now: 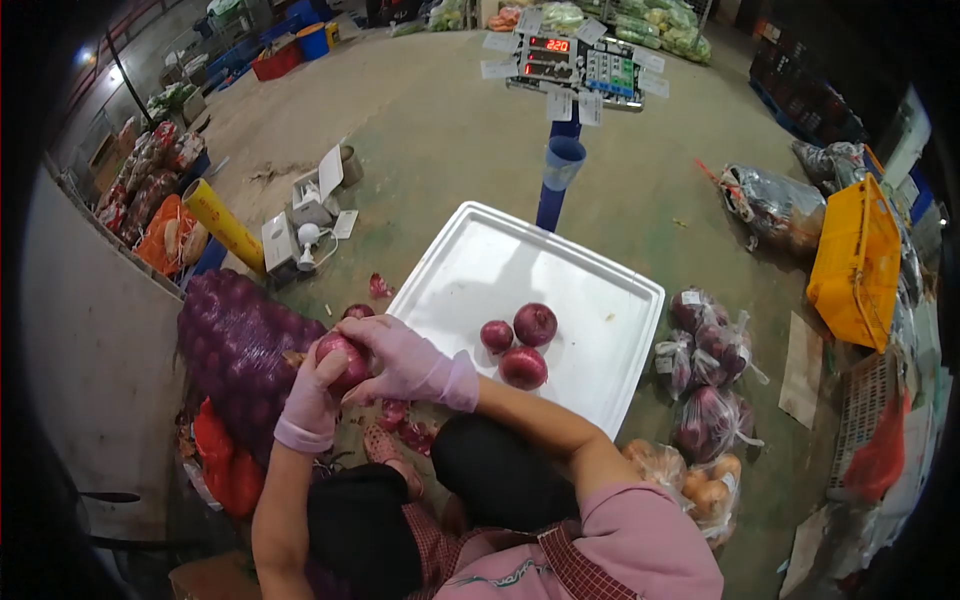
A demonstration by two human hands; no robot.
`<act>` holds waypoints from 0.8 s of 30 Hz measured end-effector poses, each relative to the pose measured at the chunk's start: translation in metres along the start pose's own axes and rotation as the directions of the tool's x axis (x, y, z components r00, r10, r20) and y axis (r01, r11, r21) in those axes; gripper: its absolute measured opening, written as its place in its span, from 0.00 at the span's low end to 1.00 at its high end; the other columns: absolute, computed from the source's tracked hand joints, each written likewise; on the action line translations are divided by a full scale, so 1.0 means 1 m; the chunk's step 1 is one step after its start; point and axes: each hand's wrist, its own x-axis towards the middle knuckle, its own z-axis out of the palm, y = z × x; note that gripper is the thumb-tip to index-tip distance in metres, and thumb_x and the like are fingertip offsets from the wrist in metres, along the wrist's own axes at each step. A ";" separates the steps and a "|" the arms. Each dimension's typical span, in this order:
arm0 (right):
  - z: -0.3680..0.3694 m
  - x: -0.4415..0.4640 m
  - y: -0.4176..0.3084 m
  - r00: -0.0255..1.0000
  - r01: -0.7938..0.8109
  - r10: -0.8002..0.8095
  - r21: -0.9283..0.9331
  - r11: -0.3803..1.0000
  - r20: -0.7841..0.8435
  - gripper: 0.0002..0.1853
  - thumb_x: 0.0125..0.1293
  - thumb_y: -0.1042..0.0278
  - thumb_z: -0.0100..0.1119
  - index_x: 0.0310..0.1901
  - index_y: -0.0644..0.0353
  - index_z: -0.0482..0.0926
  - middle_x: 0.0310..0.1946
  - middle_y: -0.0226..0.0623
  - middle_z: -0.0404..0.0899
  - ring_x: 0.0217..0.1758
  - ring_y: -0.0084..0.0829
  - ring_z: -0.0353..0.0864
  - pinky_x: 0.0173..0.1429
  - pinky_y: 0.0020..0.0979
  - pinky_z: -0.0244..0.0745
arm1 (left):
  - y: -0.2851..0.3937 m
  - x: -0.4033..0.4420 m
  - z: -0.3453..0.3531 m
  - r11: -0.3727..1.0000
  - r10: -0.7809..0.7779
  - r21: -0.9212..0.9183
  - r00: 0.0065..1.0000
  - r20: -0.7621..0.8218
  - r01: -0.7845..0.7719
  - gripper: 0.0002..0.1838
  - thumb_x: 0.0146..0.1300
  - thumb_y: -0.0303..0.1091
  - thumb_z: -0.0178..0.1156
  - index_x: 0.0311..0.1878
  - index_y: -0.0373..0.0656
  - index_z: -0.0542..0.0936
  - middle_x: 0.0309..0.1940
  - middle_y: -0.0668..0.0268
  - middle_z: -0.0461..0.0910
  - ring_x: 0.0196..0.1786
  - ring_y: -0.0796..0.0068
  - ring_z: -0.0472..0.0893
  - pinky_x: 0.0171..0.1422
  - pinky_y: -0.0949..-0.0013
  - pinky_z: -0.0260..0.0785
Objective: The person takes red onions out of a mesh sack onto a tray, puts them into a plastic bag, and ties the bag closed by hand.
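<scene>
Red onion [343, 362] pinched in both gloved hands, beside the white tray [628, 295].
Grip: fingers of left hand [310, 400] and right hand [420, 365] are closed around the onion, held before the purple mesh sack [235, 335]. Three loose onions [535, 325] are carried on the tray; bagged onions [710, 415] are set on the floor at right, near a yellow crate [855, 262]. The tray's near-left edge is covered by the right hand and forearm [545, 425]. The held onion is partly hidden by fingers; labels around the scale display [548, 58] cannot be read.
</scene>
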 end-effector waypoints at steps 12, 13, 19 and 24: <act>-0.075 -0.254 0.013 0.253 -0.892 0.962 0.359 0.274 -0.106 0.15 0.63 0.64 0.60 0.47 0.65 0.79 0.35 0.31 0.80 0.36 0.20 0.77 0.43 0.24 0.74 | -0.219 0.015 -0.225 0.829 -0.479 -0.006 0.705 -0.523 0.559 0.32 0.48 0.44 0.71 0.56 0.52 0.69 0.53 0.61 0.72 0.58 0.61 0.72 0.51 0.46 0.73; -0.076 -0.282 0.011 0.167 -0.930 0.981 0.315 0.190 -0.098 0.15 0.62 0.64 0.60 0.46 0.64 0.79 0.34 0.31 0.80 0.35 0.20 0.77 0.42 0.24 0.74 | -0.255 0.016 -0.241 0.835 -0.489 -0.091 0.655 -0.576 0.543 0.33 0.47 0.42 0.72 0.58 0.53 0.69 0.54 0.61 0.72 0.58 0.60 0.71 0.52 0.46 0.72; -0.112 -0.390 -0.040 0.040 -0.999 0.964 -0.005 0.040 -0.264 0.11 0.63 0.63 0.56 0.36 0.63 0.79 0.29 0.29 0.79 0.29 0.20 0.75 0.34 0.23 0.70 | -0.311 0.020 -0.309 0.768 -0.369 0.387 0.847 -0.384 0.510 0.33 0.46 0.47 0.69 0.57 0.51 0.71 0.53 0.59 0.72 0.51 0.58 0.73 0.47 0.55 0.74; -0.133 -0.483 -0.074 -0.222 -0.975 0.870 0.118 -0.190 -0.439 0.12 0.60 0.62 0.55 0.32 0.64 0.78 0.25 0.31 0.79 0.26 0.22 0.77 0.33 0.26 0.72 | -0.322 0.023 -0.371 0.601 -0.133 0.554 0.755 -0.642 0.576 0.42 0.45 0.57 0.68 0.60 0.41 0.70 0.50 0.57 0.73 0.50 0.59 0.74 0.48 0.55 0.71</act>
